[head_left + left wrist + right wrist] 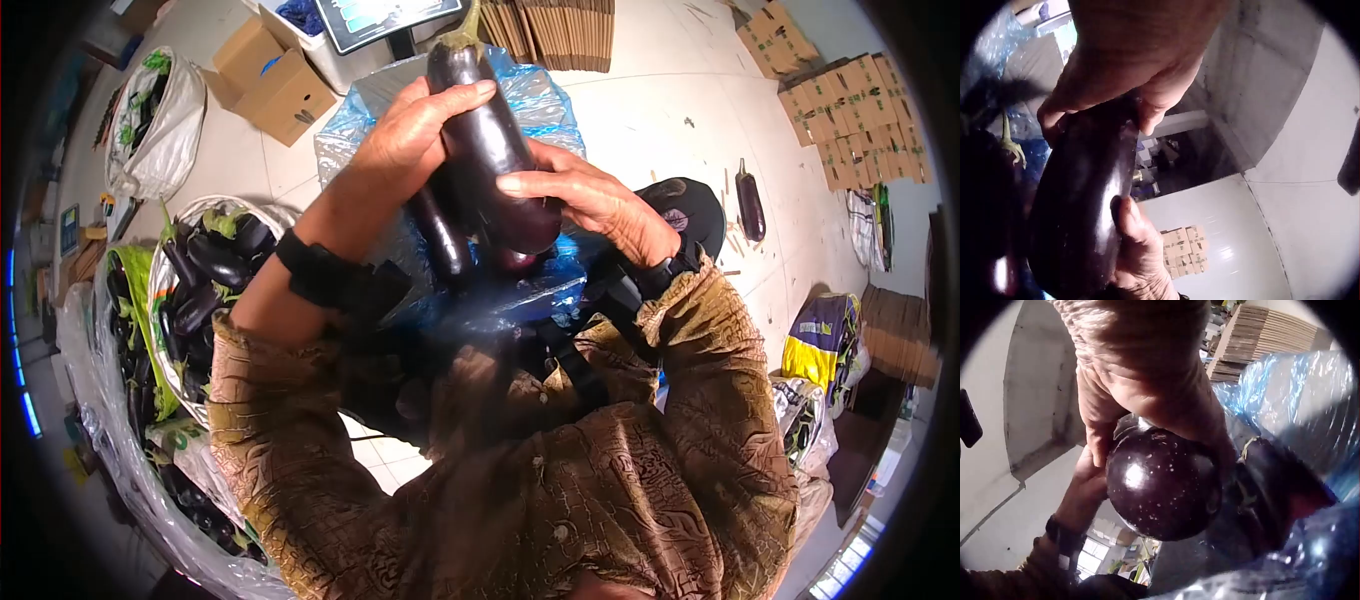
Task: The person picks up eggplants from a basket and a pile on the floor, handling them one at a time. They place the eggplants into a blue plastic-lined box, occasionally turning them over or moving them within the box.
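Both hands grip one large dark purple eggplant [490, 140], its green stem pointing away from the body. The left hand [405, 135] wraps the upper part near the stem, thumb across the top. Lower down, the right hand [600, 200] holds the rounded end, its thumb on the skin. In the left wrist view the eggplant [1085, 200] lies between the left hand [1135, 56] and the right hand [1141, 256]. The right wrist view shows its round end [1163, 484] under the right hand [1147, 369]. Below are more eggplants [440, 235] in blue-lined packaging [350, 130].
A sack of eggplants [205, 280] stands at the left, with an open cardboard box [285, 100] beyond it. A lit screen [385, 20] and stacked flat cardboard [565, 35] are at the back. One eggplant [750, 205] lies on the floor at the right.
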`<state>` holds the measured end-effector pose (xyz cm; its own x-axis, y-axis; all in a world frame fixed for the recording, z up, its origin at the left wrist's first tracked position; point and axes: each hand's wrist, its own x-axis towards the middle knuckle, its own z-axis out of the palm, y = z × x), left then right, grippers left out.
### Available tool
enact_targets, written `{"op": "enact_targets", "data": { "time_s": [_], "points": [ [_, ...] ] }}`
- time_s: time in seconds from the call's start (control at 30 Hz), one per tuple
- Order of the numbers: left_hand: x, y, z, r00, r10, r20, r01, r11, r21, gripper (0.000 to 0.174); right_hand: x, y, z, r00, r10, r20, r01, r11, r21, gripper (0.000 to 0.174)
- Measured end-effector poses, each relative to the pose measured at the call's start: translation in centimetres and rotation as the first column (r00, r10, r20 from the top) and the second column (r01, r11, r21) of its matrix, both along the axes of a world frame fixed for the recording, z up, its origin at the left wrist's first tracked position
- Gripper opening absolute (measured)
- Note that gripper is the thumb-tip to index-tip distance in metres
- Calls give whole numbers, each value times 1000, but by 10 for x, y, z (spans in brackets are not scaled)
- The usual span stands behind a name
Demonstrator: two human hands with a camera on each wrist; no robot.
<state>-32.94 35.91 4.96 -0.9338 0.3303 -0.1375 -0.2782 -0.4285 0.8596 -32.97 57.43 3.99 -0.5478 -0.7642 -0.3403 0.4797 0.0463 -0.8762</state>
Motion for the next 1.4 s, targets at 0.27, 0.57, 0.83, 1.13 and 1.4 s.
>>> {"op": "enact_targets", "data": {
  "time_s": [0.27,0.57,0.83,1.13,1.4],
  "points": [
    [25,-44,-31,984,114,133,-48,905,-422,50,13,-34,-45,981,170,90,-184,965,189,59],
    [20,-50,-42,990,131,-61,-144,906,-399,61,8,-44,-63,978,205,-44,-195,967,162,66],
    [42,-23,-11,626,-252,-738,-589,466,-660,58,-3,-28,-82,901,1,-434,101,973,210,48],
    [39,-12,-76,341,-773,-536,-710,162,-685,34,-12,12,-69,945,209,252,-244,962,119,49],
    [46,-29,-95,671,-655,-347,-337,147,-930,87,14,9,-99,895,431,-112,-331,813,478,22]
  ]
}}
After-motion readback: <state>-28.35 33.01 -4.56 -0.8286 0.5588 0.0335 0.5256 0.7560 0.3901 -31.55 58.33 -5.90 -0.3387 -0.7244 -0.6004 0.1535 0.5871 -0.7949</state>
